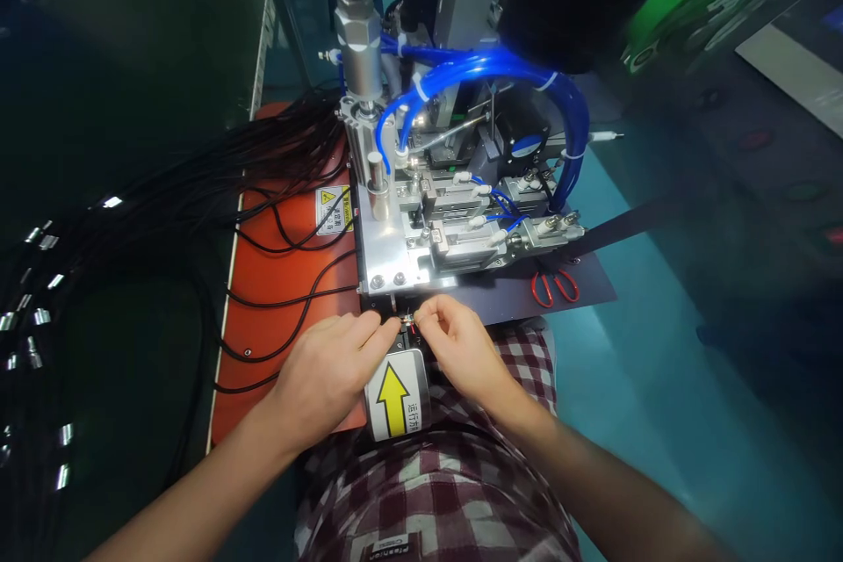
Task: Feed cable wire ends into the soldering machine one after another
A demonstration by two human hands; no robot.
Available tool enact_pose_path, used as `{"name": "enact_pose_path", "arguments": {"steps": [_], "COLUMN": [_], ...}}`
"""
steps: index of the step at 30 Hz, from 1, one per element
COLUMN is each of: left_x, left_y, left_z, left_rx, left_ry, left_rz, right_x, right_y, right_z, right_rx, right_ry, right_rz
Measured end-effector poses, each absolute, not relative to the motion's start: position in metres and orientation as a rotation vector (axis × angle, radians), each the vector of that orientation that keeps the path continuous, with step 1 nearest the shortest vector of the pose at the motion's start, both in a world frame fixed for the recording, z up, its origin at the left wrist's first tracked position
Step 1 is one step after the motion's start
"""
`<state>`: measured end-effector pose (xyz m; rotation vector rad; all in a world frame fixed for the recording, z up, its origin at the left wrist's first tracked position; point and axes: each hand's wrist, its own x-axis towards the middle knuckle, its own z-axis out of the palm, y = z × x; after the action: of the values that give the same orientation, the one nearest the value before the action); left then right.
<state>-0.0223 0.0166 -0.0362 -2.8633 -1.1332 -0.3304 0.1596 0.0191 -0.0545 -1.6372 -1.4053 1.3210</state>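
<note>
My right hand (461, 342) has thumb and forefinger pressed together, seemingly pinching the right end of a small wired connector (407, 320); my left hand (329, 364) curls in from the other side, its fingertips at the opposite end, though I cannot tell whether they clamp it or only steady it. The connector sits between the two sets of fingertips, its long axis apparently running left to right across the grip, so neither hand is clearly nearer. A thin red wire (413, 330) shows just beside my right fingertips. Directly ahead of the grip stands the pneumatic machine (388, 255), and on my side of it is a yellow-arrow label (393, 399). The orange-red desk (263, 299) spreads left of the grip under black cables (290, 145). Red-handled scissors (541, 288) lie to its right and slightly ahead, with the teal floor (612, 360) beyond.
</note>
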Motion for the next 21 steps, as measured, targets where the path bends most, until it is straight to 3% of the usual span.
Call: {"name": "enact_pose_path", "arguments": {"steps": [7, 21], "left_x": [-0.023, -0.025], "left_y": [0.019, 0.019], "left_z": [-0.033, -0.027], "left_rx": [-2.923, -2.973], "left_ry": [-1.187, -1.156], "left_rz": [-0.238, -0.063], "right_x": [0.167, 0.147], "right_y": [0.024, 0.017], "right_z": [-0.062, -0.063], "right_rx": [-1.440, -1.427], "right_ry": [-1.026, -0.981], "right_rz": [1.781, 1.418]}}
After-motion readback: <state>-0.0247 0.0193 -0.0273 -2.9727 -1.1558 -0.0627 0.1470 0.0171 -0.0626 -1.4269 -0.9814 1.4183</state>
